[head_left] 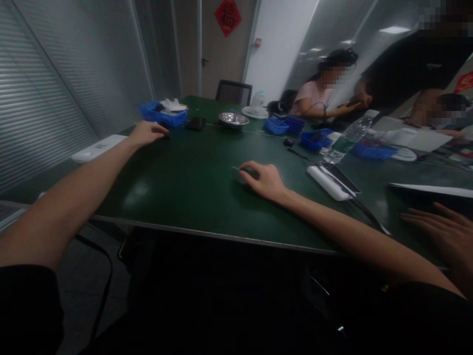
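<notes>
Sliver, thin and pale, juts leftward from the right grip.

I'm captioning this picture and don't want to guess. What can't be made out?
All in the head view:
- Thin pale item at the right hand: mostly hidden by fingers.
- Small dark item by the left hand: too small to identify.
- Plastic bottle: label too blurred to read.
- Another person's hand: arm cut off by the right edge.
</notes>
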The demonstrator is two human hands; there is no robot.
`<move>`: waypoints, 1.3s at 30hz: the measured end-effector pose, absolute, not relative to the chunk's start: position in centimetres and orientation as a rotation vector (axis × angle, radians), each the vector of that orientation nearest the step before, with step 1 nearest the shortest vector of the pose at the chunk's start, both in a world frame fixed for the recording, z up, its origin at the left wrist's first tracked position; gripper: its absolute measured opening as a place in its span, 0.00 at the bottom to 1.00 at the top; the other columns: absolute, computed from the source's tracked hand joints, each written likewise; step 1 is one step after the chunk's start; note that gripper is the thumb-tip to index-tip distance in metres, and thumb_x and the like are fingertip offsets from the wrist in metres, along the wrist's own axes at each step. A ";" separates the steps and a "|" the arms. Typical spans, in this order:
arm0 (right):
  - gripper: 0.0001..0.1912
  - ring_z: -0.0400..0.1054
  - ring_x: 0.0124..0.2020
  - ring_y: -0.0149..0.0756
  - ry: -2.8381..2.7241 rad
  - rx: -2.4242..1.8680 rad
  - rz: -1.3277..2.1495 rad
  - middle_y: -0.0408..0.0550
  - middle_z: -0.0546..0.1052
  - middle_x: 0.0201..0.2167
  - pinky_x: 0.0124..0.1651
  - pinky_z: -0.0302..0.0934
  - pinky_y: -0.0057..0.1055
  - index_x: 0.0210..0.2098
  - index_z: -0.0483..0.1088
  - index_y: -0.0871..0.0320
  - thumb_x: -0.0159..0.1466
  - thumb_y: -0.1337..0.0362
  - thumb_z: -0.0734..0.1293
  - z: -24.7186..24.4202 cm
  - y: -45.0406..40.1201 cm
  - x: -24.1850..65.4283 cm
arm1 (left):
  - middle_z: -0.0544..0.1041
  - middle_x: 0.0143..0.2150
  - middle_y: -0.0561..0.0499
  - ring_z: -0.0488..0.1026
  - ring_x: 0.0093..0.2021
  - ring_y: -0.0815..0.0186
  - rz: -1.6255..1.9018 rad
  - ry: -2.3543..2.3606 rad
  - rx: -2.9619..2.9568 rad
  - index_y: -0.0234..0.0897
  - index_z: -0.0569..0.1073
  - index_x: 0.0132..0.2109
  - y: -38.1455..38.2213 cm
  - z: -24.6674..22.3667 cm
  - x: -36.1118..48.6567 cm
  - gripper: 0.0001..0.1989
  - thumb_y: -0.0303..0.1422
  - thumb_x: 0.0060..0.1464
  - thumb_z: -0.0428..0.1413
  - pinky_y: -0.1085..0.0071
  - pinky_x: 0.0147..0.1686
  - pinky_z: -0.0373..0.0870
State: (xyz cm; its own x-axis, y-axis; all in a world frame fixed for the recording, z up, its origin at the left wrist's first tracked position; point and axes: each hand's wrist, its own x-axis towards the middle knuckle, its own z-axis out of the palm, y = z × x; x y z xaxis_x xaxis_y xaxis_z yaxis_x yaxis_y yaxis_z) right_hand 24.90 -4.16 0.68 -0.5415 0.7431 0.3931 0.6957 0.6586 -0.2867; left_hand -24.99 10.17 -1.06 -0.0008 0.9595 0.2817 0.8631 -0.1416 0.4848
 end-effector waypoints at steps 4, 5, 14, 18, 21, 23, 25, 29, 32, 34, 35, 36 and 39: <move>0.19 0.71 0.27 0.35 -2.392 -1.111 0.122 0.46 0.81 0.32 0.35 0.60 0.31 0.53 0.76 0.54 0.72 0.51 0.63 0.5 -4.0 24.9 | 0.83 0.50 0.47 0.77 0.51 0.52 0.821 2.052 2.068 0.41 0.83 0.53 9.9 -0.7 -24.5 0.19 0.37 0.56 0.60 0.58 0.57 0.69; 0.19 0.71 0.27 0.35 -2.392 -1.114 0.124 0.46 0.81 0.32 0.35 0.60 0.31 0.53 0.76 0.54 0.72 0.51 0.63 0.5 -4.0 24.9 | 0.84 0.49 0.48 0.77 0.51 0.52 0.816 2.063 2.070 0.41 0.84 0.53 9.8 -0.6 -24.5 0.19 0.38 0.55 0.60 0.59 0.57 0.69; 0.19 0.70 0.25 0.35 -2.398 -1.117 0.096 0.45 0.80 0.29 0.33 0.58 0.30 0.53 0.77 0.54 0.72 0.51 0.62 0.3 -3.9 25.0 | 0.84 0.45 0.52 0.77 0.47 0.53 0.797 2.125 2.060 0.45 0.85 0.50 9.7 -0.7 -25.0 0.17 0.42 0.55 0.62 0.62 0.53 0.68; 0.19 0.70 0.26 0.35 -2.406 -1.114 0.119 0.46 0.82 0.32 0.34 0.59 0.30 0.53 0.76 0.54 0.72 0.51 0.62 0.5 -4.0 25.0 | 0.84 0.46 0.54 0.74 0.45 0.61 0.716 2.095 2.252 0.40 0.82 0.55 9.0 -0.6 -24.6 0.16 0.35 0.61 0.60 0.64 0.53 0.66; 0.19 0.70 0.26 0.35 -2.404 -1.120 0.117 0.46 0.81 0.30 0.34 0.58 0.30 0.53 0.77 0.54 0.72 0.51 0.63 0.6 -4.2 25.0 | 0.84 0.48 0.54 0.72 0.47 0.62 0.658 2.069 2.354 0.38 0.80 0.57 8.6 -0.5 -24.0 0.16 0.31 0.63 0.59 0.65 0.55 0.65; 0.19 0.70 0.25 0.35 -2.402 -1.122 0.115 0.45 0.81 0.30 0.33 0.58 0.30 0.53 0.77 0.54 0.72 0.51 0.63 0.7 -4.2 24.9 | 0.83 0.50 0.53 0.71 0.49 0.62 0.642 2.066 2.402 0.37 0.79 0.59 8.5 -0.5 -23.7 0.17 0.31 0.64 0.59 0.65 0.56 0.64; 0.18 0.70 0.25 0.34 -2.401 -1.123 0.118 0.45 0.81 0.30 0.34 0.58 0.30 0.53 0.77 0.54 0.72 0.52 0.63 0.6 -4.2 24.9 | 0.82 0.51 0.52 0.71 0.49 0.63 0.664 2.054 2.428 0.35 0.78 0.59 8.6 -0.5 -23.6 0.17 0.32 0.64 0.58 0.65 0.57 0.63; 0.19 0.69 0.25 0.34 -2.411 -1.120 0.125 0.46 0.81 0.31 0.34 0.59 0.31 0.54 0.76 0.54 0.72 0.52 0.63 0.6 -4.1 24.9 | 0.83 0.47 0.50 0.73 0.47 0.62 0.817 2.039 2.301 0.34 0.82 0.52 8.9 -0.8 -23.9 0.16 0.37 0.62 0.61 0.65 0.56 0.65; 0.19 0.70 0.26 0.35 -2.414 -1.123 0.120 0.46 0.81 0.31 0.34 0.59 0.31 0.53 0.76 0.54 0.72 0.51 0.63 0.6 -4.1 25.0 | 0.83 0.46 0.49 0.75 0.48 0.58 0.933 2.053 2.148 0.36 0.84 0.49 9.2 -1.0 -24.4 0.16 0.41 0.58 0.63 0.64 0.55 0.66; 0.19 0.70 0.26 0.35 -2.413 -1.120 0.113 0.46 0.81 0.31 0.35 0.59 0.31 0.53 0.76 0.54 0.72 0.51 0.63 0.6 -4.1 25.0 | 0.83 0.46 0.49 0.76 0.49 0.56 0.944 2.067 2.068 0.39 0.85 0.47 9.3 -1.1 -24.6 0.15 0.41 0.56 0.64 0.64 0.55 0.67; 0.19 0.70 0.26 0.35 -2.415 -1.115 0.114 0.46 0.81 0.31 0.35 0.59 0.31 0.53 0.76 0.54 0.72 0.51 0.63 0.6 -4.1 25.0 | 0.83 0.46 0.49 0.76 0.49 0.56 0.939 2.068 2.047 0.39 0.85 0.47 9.4 -1.1 -24.7 0.14 0.40 0.56 0.64 0.65 0.55 0.67; 0.19 0.70 0.26 0.35 -2.417 -1.110 0.116 0.46 0.81 0.31 0.34 0.59 0.30 0.53 0.76 0.54 0.72 0.51 0.63 0.6 -4.1 25.0 | 0.83 0.46 0.48 0.76 0.49 0.55 0.937 2.069 2.043 0.39 0.85 0.47 9.4 -1.1 -24.6 0.14 0.39 0.55 0.64 0.64 0.54 0.67; 0.19 0.69 0.25 0.34 -2.422 -1.113 0.108 0.46 0.81 0.31 0.33 0.58 0.30 0.53 0.76 0.54 0.72 0.51 0.62 0.5 -4.0 24.9 | 0.83 0.46 0.47 0.76 0.48 0.56 0.917 2.098 2.110 0.36 0.84 0.48 9.3 -0.9 -24.1 0.14 0.37 0.57 0.63 0.63 0.55 0.67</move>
State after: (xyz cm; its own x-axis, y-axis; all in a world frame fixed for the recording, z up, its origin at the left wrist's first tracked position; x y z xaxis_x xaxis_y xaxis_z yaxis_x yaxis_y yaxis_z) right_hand 24.93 -4.04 0.54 -0.5609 0.7343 0.3823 0.6975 0.6679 -0.2595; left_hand -24.08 9.30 -0.92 -0.0813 0.9213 0.3804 0.9047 -0.0919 0.4160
